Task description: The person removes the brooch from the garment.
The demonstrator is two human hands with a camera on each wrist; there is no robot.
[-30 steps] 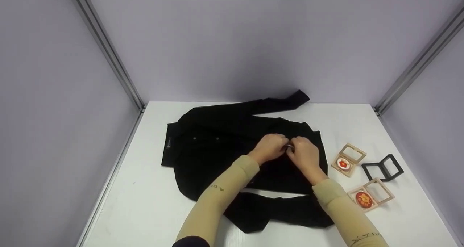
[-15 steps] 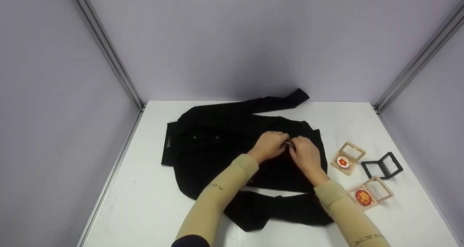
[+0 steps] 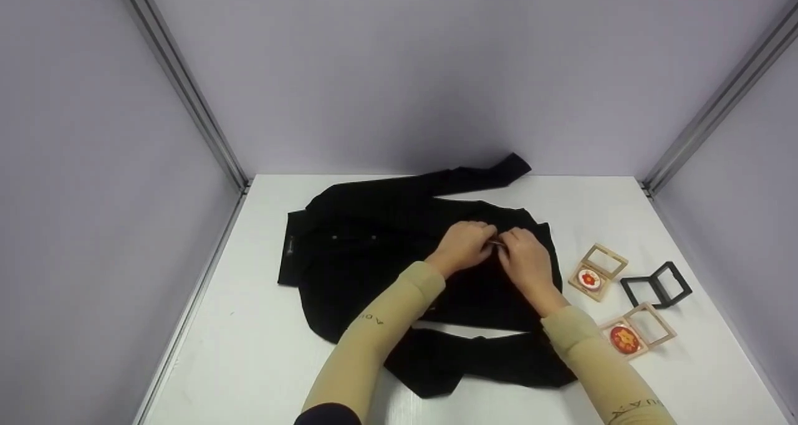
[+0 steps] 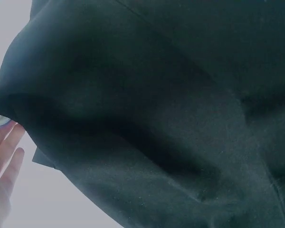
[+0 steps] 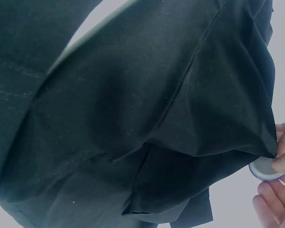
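Note:
A black button-up shirt [image 3: 386,263] lies spread on the white table, collar to the left and sleeves above and below. Over its hem end, my left hand [image 3: 464,248] and right hand [image 3: 527,262] meet fingertip to fingertip. Both pinch a small round badge [image 5: 265,169], pale grey with a blue-purple rim, together with an edge of shirt cloth. From the head it appears nearly edge-on between the fingers. In the left wrist view, raised shirt cloth [image 4: 133,95] covers most of the badge; how it is fixed to the cloth cannot be told.
Right of the shirt stand two open wooden frame cases [image 3: 595,248] [image 3: 651,306], each with a red flower badge [image 3: 589,280] [image 3: 625,339] inside. Next to them is an open black frame case [image 3: 661,289]. Pale walls [image 3: 399,70] enclose the table on three sides.
Both hands have shifted slightly away from the body, keeping their pinch on the badge and cloth. The badge has turned a little between the fingers. The shirt's outline stays nearly the same.

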